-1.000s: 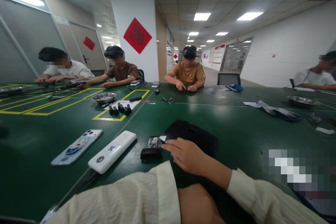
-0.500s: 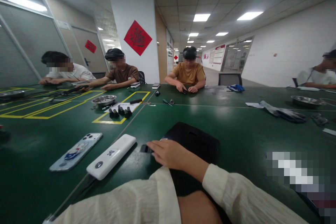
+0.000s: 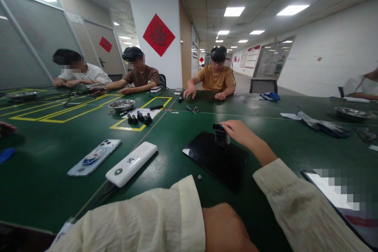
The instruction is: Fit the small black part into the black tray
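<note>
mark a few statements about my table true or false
1. The right hand has its fingers on a black piece over the black panel. True.
2. The white power bank lies between the phone and the black panel. True.
3. The phone lies screen up. False: its back, with the camera lenses, faces up.
4. The metal bowl stands on the black panel. False: it stands farther off, beside the white sheet.

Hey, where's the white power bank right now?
In the head view, the white power bank lies on the green table, left of centre, between the phone on its left and the black panel on its right.
</note>
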The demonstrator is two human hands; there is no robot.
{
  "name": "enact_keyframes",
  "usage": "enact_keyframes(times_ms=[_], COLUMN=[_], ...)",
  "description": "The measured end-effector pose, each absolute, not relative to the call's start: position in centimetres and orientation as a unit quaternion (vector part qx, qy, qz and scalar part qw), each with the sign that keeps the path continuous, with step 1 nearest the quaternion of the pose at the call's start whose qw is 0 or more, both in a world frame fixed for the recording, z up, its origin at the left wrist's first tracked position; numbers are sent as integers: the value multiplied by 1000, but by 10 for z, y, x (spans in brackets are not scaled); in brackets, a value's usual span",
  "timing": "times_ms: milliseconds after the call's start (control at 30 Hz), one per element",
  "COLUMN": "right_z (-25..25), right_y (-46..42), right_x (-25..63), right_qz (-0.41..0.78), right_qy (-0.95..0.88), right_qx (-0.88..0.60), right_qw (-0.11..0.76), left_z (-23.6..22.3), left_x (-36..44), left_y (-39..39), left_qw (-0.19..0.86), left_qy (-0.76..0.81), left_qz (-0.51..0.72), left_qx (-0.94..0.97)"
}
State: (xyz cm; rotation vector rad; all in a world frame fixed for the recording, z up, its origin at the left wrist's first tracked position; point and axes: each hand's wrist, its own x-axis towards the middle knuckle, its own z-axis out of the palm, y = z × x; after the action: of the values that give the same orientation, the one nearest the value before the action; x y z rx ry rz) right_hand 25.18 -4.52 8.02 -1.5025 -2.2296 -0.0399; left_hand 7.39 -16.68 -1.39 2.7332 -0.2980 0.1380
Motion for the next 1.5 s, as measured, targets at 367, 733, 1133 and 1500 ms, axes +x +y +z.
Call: enact_keyframes(times_ms=[367, 733, 1133, 1500], right_z=[79, 72, 66, 57], right_y=[-58, -56, -54, -46], right_x=[235, 233, 238, 242], right_qz=[44, 88, 259, 321], right_qy=[-849, -848, -789, -743], right_qx=[-487, -471, -506, -510], right_qw=[199, 227, 235, 289], left_z=[-18, -16, -5, -11], left_x=[77, 76, 79, 78], left_y=[-165, -167, -172, -174], left_qw=[172, 177, 120, 108], left_qy=[-108, -125, -109, -119], left_qz=[29, 60, 55, 123], left_qx=[979, 974, 985, 979])
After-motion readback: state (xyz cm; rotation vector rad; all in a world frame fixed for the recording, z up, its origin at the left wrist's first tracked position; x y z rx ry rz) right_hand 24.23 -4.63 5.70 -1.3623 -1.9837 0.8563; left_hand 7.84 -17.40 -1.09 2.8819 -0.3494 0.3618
